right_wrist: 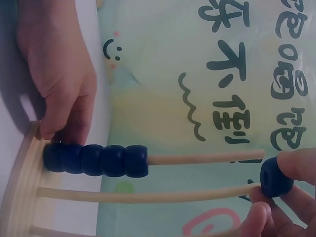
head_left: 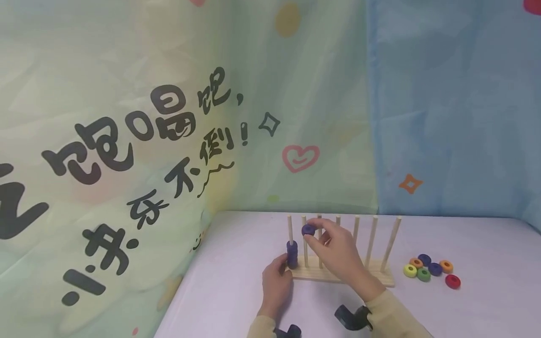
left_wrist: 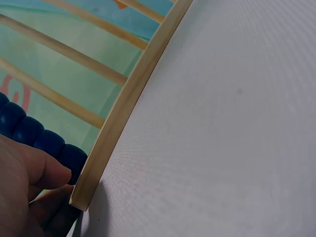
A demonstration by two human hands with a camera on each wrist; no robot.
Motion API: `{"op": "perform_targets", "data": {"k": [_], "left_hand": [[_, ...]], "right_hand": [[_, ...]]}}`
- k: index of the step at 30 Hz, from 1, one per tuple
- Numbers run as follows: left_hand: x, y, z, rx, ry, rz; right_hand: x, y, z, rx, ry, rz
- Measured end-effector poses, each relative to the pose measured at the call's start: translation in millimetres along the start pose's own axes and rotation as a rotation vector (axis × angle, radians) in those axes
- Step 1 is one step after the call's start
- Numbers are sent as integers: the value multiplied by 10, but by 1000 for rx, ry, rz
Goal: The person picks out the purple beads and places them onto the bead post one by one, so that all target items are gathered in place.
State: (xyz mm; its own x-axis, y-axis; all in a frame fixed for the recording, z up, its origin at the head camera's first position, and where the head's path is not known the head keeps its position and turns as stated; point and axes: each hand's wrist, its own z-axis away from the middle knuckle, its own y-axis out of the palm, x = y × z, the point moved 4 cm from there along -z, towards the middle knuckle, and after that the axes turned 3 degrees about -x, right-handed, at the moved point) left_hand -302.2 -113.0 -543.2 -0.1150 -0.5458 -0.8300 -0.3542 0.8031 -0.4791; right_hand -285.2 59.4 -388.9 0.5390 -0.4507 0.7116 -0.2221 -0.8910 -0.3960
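While the left hand (head_left: 276,286) pinched the left end of the peg rack (head_left: 314,271) between thumb and fingers, a blue stack (head_left: 292,256) of five beads sat on the rack's leftmost peg (head_left: 289,227), whose upper part stood bare. Keeping that end pressed flat looked the surest guard against tipping or sliding, with the thumb best left clear of the stack.

Right of that peg, near the rack's top, the right hand (head_left: 336,246) gripped a single blue bead (head_left: 308,230) between thumb and fingertips, close by the second peg (head_left: 305,251) and not threaded on it (its hole showed with no wood through it). For seating such a bead, the sound way seemed to be a light hold on the rim, the hole squared over a peg tip, then a straight drop; a tilted bead would likely snag. Beyond the rack's right end, well apart from it, lay seven loose beads (head_left: 435,269) of mixed colours.

Some of the left fingers were lost behind the rack's end, and the left wrist view cut off the stack's top. Whether the held bead touched the second peg could not be told. The right hand covered much of the rack's middle pegs (head_left: 356,228).
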Motion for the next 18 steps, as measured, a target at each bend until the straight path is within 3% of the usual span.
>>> {"op": "perform_targets", "data": {"k": [7, 18], "left_hand": [[-10, -3, 4, -3, 7, -8], [-4, -10, 7, -13, 1, 6]], "right_hand": [[77, 7, -137, -14, 34, -14], [225, 40, -306, 0, 3, -43]]}}
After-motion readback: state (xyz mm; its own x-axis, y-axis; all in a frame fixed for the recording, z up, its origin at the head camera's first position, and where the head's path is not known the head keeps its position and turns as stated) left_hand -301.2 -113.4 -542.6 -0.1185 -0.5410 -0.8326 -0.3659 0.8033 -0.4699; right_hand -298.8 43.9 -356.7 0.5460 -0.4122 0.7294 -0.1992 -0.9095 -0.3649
